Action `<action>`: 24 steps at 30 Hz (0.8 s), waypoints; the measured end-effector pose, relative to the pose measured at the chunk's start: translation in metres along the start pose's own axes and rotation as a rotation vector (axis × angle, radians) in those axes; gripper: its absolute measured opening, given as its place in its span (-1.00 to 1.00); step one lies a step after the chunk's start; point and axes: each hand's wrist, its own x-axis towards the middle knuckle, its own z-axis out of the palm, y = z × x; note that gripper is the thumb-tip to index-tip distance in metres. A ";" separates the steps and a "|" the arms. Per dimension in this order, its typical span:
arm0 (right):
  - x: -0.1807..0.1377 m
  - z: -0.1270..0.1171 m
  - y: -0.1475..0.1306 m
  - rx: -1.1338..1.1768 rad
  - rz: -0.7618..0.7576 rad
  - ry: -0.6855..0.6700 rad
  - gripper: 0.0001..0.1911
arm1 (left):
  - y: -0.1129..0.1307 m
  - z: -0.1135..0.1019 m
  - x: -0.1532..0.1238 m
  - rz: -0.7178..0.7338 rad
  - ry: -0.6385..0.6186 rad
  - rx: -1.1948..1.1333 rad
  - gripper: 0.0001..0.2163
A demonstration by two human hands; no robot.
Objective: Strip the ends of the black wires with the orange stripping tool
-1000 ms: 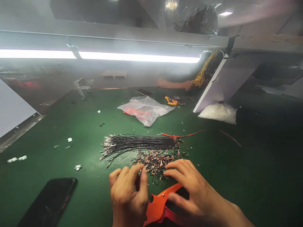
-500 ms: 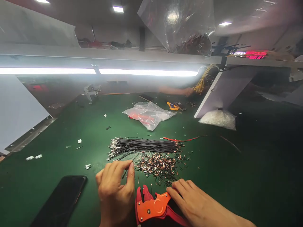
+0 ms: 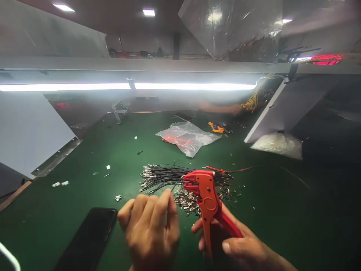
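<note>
From the head camera, the bundle of black wires (image 3: 166, 175) lies on the green table (image 3: 282, 210), its long axis running left to right. The right hand (image 3: 242, 252), nearer than the bundle, is wrapped around the handles of the red pliers (image 3: 207, 195). Their long axis runs from that hand up and away, so the head sits over the bundle's right end, crossing it. The left hand (image 3: 149, 229) is near the bundle's left half, fingertips pinched against the thumb; whether a wire sits between them cannot be told. Clippings (image 3: 187, 202) lie just in front of the bundle, a phone (image 3: 87, 241) nearer and to the left, and a plastic bag (image 3: 187, 137) beyond.
</note>
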 end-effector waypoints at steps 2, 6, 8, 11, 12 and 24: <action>0.002 0.002 0.017 0.131 -0.032 -0.002 -0.26 | 0.004 -0.002 0.001 0.038 0.009 0.007 -0.84; 0.000 0.003 0.034 0.288 -0.060 -0.057 -0.27 | 0.011 0.000 0.002 0.073 0.038 0.016 -0.82; -0.001 0.003 0.035 0.328 -0.061 -0.056 -0.34 | 0.013 0.003 -0.001 0.076 0.030 0.024 -0.83; -0.001 0.006 0.033 0.391 -0.083 -0.008 -0.38 | 0.013 0.008 -0.008 0.093 -0.011 0.043 -0.84; -0.001 0.006 0.033 0.390 -0.111 0.014 -0.38 | 0.012 0.009 -0.010 0.100 -0.021 0.052 -0.84; -0.011 0.004 0.042 0.143 -0.166 0.039 -0.41 | 0.016 0.005 -0.013 0.124 -0.048 0.068 -0.82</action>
